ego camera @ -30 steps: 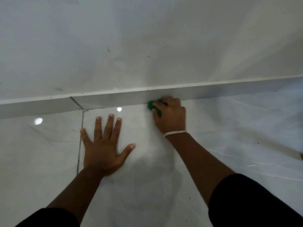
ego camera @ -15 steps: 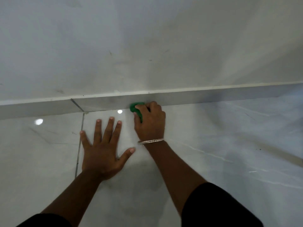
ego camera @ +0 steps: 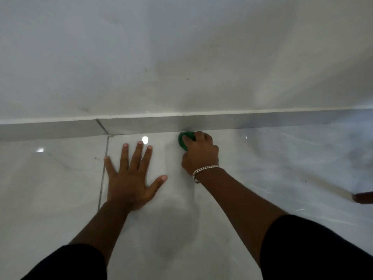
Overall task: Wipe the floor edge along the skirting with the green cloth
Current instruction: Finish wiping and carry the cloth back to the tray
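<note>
The right hand (ego camera: 199, 151) is closed around the green cloth (ego camera: 184, 140), fingers curled over it and knuckles up; only a small wad of the cloth shows, on the thumb side of the fist and pressed to the floor (ego camera: 262, 168). Just beyond the fingertips runs the skirting (ego camera: 252, 120); the cloth lies at the joint where skirting meets floor, touching or very nearly touching the skirting's lower edge. A bracelet (ego camera: 203, 170) sits on the wrist directly behind the grip.

The left hand (ego camera: 131, 178) holds nothing; it lies flat on the floor with fingers spread, to the thumb side of the grip and slightly nearer the body, apparently bearing weight as a prop. Past its little finger a grout line (ego camera: 103, 174) runs up to a joint in the skirting.

Step in hand, by judgement: the wiping stroke itself, with the cloth in working contact at the edge; how much of the run is finished cannot be read from the floor.

The next move calls for sliding the fist parallel to the skirting, downward pressure maintained, the cloth kept tight in the corner; the propping hand must be repositioned once the stroke reaches it.
</note>
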